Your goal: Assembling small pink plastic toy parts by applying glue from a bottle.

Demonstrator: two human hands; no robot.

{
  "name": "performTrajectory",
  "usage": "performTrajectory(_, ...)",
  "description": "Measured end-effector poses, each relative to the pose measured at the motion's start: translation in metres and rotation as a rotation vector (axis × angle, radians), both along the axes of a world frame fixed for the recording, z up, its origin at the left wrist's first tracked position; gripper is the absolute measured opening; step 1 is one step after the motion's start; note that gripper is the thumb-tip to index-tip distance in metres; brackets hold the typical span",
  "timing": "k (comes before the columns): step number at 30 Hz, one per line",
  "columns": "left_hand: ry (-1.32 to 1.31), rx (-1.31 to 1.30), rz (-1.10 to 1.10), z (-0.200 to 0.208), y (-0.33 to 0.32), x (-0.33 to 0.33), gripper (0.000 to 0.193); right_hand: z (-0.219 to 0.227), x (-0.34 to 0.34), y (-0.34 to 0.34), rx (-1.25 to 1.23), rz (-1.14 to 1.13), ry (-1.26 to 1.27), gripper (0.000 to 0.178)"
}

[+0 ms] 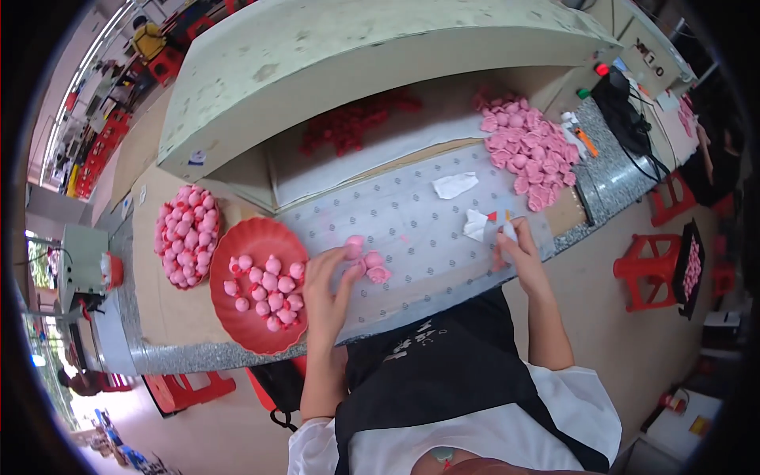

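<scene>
My left hand [323,285] lies over the patterned white sheet, its thumb and index finger curled around a cluster of small pink pieces [375,260]. These look soft and rounded, one with a ruffled edge. Farther right, my right hand [518,252] is closed around a small pale bottle-like thing [509,230], partly hidden by the fingers. Just beside its fingertips is a crumpled white paper [475,226], with a bit of red near it. Left of my left hand, a red scalloped tray [237,323] holds several pink balls with red bits [270,282].
A heap of pink cup-shaped pieces [532,150] covers the sheet's far right. Red pieces [340,134] lie under the pale green metal hood [372,39]. A full basket of pink balls [187,237] stands at left. An orange lighter-like object [587,142] and a black bag [621,111] are at right.
</scene>
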State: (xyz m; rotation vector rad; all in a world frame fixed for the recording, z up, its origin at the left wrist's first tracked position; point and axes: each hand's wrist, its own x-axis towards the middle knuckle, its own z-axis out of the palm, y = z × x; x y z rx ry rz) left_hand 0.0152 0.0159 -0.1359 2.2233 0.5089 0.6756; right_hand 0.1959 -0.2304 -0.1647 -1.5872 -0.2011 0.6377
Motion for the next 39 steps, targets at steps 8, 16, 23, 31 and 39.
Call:
performTrajectory(8, 0.472, 0.171, -0.103, -0.019, -0.039, 0.155, 0.018, -0.001, -0.018, -0.001, 0.323, 0.094, 0.070, 0.026)
performTrajectory(16, 0.062, -0.722, -0.167, -0.027, -0.071, 0.138, 0.011, -0.001, -0.019, 0.018, 0.345, 0.196, 0.072, 0.032)
performTrajectory(23, -0.099, -1.041, -0.241, -0.022, -0.080, 0.121, 0.013, 0.005, -0.012, 0.032, 0.206, 0.212, -0.060, 0.032)
performTrajectory(31, -0.148, -1.388, -0.279, -0.037, -0.082, 0.120, 0.007, -0.009, -0.014, 0.039, 0.269, 0.156, -0.263, 0.023)
performTrajectory(39, -0.126, -1.514, -0.277, -0.037, -0.089, 0.118, 0.009, -0.006, -0.007, 0.040, 0.369, 0.242, -0.041, 0.015)
